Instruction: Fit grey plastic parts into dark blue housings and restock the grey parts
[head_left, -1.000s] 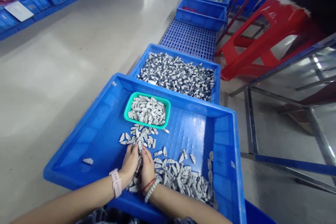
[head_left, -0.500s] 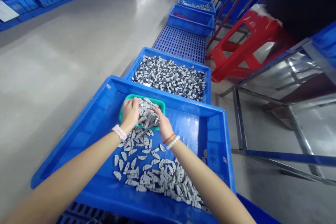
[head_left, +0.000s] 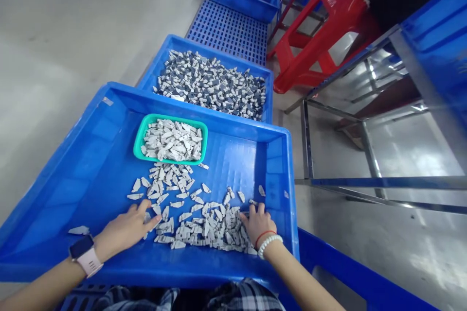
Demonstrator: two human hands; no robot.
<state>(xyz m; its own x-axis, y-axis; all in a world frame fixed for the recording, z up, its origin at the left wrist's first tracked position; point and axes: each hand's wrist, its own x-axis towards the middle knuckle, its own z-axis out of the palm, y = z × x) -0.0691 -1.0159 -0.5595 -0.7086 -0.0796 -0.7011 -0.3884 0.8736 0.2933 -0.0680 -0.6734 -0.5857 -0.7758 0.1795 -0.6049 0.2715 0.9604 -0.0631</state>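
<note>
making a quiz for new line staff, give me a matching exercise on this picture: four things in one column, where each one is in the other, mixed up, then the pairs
Things
1. green basket
2. left hand
3. right hand
4. red stool

Places
A. on the floor beyond the bins, upper right
B. far part of the near blue bin, full of grey parts
C. right edge of the loose grey parts
D. left edge of the loose grey parts

Pairs: 1-B, 2-D, 3-C, 4-A
</note>
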